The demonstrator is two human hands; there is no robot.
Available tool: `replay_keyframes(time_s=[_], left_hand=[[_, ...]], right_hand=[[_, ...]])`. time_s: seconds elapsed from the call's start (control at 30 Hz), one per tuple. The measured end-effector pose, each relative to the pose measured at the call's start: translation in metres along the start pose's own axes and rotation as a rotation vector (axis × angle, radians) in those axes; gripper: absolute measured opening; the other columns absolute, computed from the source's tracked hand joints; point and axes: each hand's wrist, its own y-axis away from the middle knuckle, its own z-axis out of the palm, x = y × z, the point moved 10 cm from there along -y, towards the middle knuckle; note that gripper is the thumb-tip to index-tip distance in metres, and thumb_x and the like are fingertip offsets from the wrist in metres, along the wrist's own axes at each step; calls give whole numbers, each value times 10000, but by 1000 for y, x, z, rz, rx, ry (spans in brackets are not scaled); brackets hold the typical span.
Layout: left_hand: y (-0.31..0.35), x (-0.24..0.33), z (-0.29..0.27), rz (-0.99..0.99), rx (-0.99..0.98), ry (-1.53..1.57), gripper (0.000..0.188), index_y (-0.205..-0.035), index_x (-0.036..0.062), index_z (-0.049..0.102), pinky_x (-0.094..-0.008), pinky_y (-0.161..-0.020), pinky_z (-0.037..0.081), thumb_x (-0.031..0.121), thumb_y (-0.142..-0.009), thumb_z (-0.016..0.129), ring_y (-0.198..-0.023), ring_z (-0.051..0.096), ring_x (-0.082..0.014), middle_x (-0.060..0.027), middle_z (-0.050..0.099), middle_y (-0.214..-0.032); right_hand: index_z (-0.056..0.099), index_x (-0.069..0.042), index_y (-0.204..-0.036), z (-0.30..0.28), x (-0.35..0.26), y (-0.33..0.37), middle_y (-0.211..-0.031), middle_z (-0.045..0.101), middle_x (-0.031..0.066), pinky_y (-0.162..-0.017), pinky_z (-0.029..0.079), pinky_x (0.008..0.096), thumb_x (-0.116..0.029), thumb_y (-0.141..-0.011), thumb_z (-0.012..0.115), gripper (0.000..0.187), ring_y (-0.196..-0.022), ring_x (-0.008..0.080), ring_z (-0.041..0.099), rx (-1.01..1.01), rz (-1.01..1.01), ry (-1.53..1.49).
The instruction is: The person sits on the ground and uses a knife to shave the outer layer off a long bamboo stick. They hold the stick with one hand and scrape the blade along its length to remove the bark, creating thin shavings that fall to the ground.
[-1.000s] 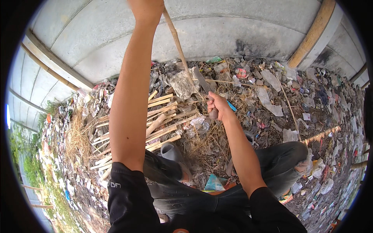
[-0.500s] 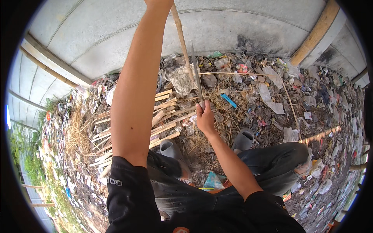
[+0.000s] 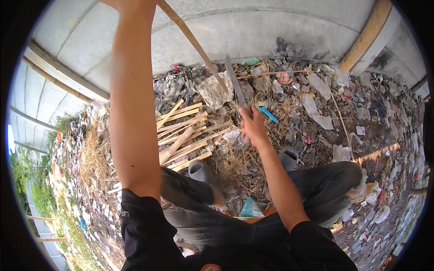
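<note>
My left arm reaches up and forward, and my left hand (image 3: 133,3) is cut off by the top edge, its fingers out of sight. A long bamboo stick (image 3: 192,39) slants down from that hand, its lower end beside a rough grey stone (image 3: 212,91). My right hand (image 3: 253,124) is closed around the handle of a machete (image 3: 235,81). The blade points away from me and up, just right of the stick; I cannot tell whether they touch. Split bamboo pieces (image 3: 185,137) lie in a loose pile left of my right hand.
Litter and dry straw (image 3: 92,156) cover the ground. A pale concrete wall (image 3: 271,31) rises ahead, with a bamboo post (image 3: 365,36) at right. My grey boots (image 3: 199,171) stand close in front of me. A blue plastic strip (image 3: 268,114) lies right of the machete.
My left hand has swung left, tilting the stick's upper end left. The machete has shifted slightly right and leans more to the left, its blade face showing more.
</note>
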Motion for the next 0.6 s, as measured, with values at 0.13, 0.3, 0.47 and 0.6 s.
replay_keyframes(time_s=[0.13,0.3,0.47,0.6], left_hand=[[-11,3,-1,-47,18,78,415,-802,49,589,-245,-442,352,367,-1066,555,-489,446,-60,19,494,-571],[32,-20,-2,70,43,-18,419,-789,42,605,-260,-448,352,343,-1073,537,-491,453,-68,17,482,-561],[46,-22,-11,107,93,-202,424,-804,27,609,-273,-452,355,340,-1077,523,-489,464,-71,13,473,-549],[53,-27,-5,83,60,-162,429,-811,25,610,-279,-457,353,346,-1079,517,-486,454,-71,19,462,-547]], right_hand=[[542,-41,-1187,8,-14,11,-689,484,15,-411,393,307,-291,-1016,630,315,-475,101,437,42,-7,-34],[538,-37,-1233,-9,-17,12,-676,471,10,-403,391,306,-298,-1014,632,354,-459,105,424,78,-16,-19],[523,-29,-1268,-4,-17,15,-669,471,11,-401,393,306,-293,-1013,627,381,-457,111,424,56,-15,-25],[501,-1,-1315,-11,-9,10,-668,482,16,-394,390,311,-295,-1009,630,443,-456,116,435,75,-31,-1]])
